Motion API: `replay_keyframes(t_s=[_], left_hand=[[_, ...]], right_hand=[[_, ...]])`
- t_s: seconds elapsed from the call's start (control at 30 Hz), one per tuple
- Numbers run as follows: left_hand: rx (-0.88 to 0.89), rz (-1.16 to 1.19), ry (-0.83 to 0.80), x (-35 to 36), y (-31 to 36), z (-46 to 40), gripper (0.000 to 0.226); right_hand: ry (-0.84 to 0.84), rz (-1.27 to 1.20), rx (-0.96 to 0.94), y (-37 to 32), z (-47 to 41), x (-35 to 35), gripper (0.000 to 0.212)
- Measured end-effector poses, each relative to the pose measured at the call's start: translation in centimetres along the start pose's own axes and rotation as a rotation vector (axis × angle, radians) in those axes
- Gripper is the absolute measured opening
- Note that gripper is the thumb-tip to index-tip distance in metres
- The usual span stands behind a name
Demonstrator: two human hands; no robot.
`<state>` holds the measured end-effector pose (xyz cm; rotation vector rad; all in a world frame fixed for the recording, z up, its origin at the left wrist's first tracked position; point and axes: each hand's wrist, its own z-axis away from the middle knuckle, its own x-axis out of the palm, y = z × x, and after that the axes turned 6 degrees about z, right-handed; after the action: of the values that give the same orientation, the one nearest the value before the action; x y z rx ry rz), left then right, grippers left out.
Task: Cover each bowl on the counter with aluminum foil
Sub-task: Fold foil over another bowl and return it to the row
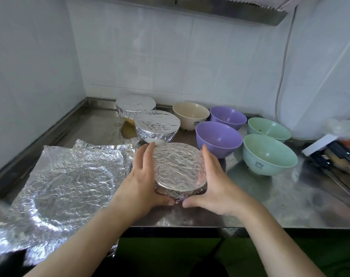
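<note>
Stainless-steel table [280, 198]: carries everything.
Loose crinkled aluminium foil sheets [70, 182]: left of the foil-capped bowl in hand.
Foil-capped bowl in hand [179, 169]: near the table's front edge; foil taut on top, skirt creased down. Step: sealing the third bowl.
Left hand [144, 182], right hand [214, 188]: fingers straight, pressing its sides.
Two foil-covered bowls [157, 124]: behind it.
Five bare bowls, cream [191, 114], purple, green: behind and right. Next likely needs a fresh sheet.

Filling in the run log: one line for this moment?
step: pressing foil onto third bowl | left hand, right hand: on its sides | covered: three | uncovered: five
</note>
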<state>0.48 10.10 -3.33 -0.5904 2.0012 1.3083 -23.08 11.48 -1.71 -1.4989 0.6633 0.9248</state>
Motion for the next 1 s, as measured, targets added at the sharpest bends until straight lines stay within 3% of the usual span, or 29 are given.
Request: replay_keyframes(t_s=[0.07,0.13,0.2,0.27,0.37,0.5,0.7,0.87,1.0], left_hand=[[-0.024,0.055,-0.027,-0.6,-0.1,0.1,0.162],[-0.044,0.163,-0.033,-0.9,0.0,0.2,0.165],[-0.036,0.200,-0.013,-0.8,0.7,0.4,0.166],[-0.043,0.200,0.016,0.0,1.8,0.5,0.169],[-0.089,0.235,0.042,1.2,2.9,0.4,0.172],[-0.023,0.290,0.001,0.8,1.5,-0.2,0.166],[-0.076,0.372,-0.026,-1.7,0.3,0.2,0.156],[-0.167,0.441,0.141,0.8,2.6,1.7,0.118],[-0.228,0.524,0.219,2.5,3.4,1.3,0.100]], right_hand=[[-0.024,-0.118,0.008,-0.2,0.1,-1.5,0.151],[0.040,-0.238,0.035,-0.5,-0.3,-2.4,0.123],[0.108,-0.229,0.049,-1.0,-1.3,-2.4,0.093],[0.112,-0.211,0.052,-1.7,-2.4,-1.6,0.078],[0.078,-0.153,0.074,-2.5,-2.8,-0.8,0.076],[0.060,-0.147,0.124,-2.2,-2.3,-1.2,0.078],[0.259,-0.020,0.130,-2.0,-1.9,-1.7,0.056],[0.129,-0.394,0.070,-2.4,-2.6,-0.5,0.058],[0.168,-0.374,0.101,-2.5,-2.2,0.6,0.066]])
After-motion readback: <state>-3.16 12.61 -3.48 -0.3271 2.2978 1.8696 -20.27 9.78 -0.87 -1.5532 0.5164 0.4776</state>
